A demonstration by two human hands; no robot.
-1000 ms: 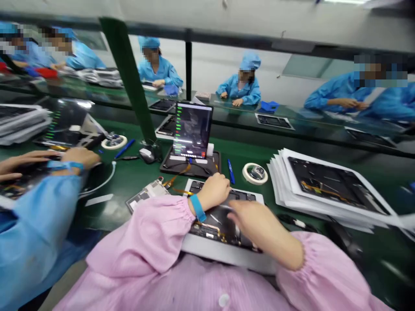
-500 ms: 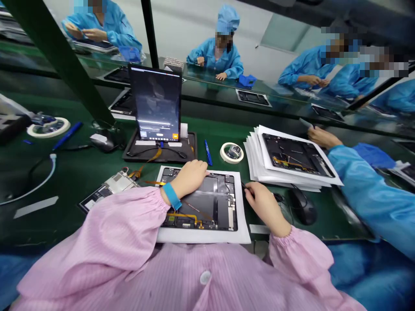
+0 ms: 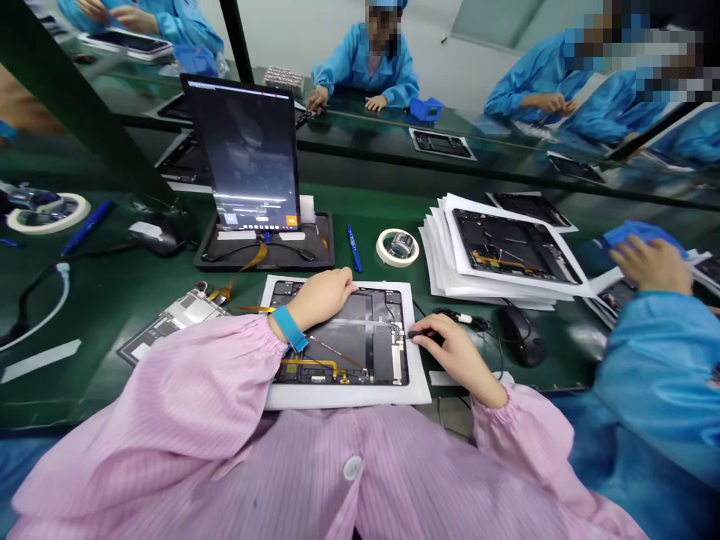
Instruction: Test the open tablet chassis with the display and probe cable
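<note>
Open tablet housing [image 3: 360,341] lies flat on a white sheet [image 3: 349,397]. Right hand [image 3: 453,349] at housing's right edge — thumb and fingers pinching a slim black piece [image 3: 423,332]. Left hand [image 3: 319,300] over housing's far-left part — can't tell if it's gripping. Screen [image 3: 247,157] behind-left of housing, paper stack [image 3: 442,259] off its right side.

The left hand [image 3: 319,300] lies back upward, its fingers [image 3: 344,279] curled, the left wrist [image 3: 286,328] nearer the torso and left of them. The right hand [image 3: 453,346] points leftward, fingers [image 3: 434,322] pinched; the right wrist [image 3: 488,388] trails down and right of these.
</note>
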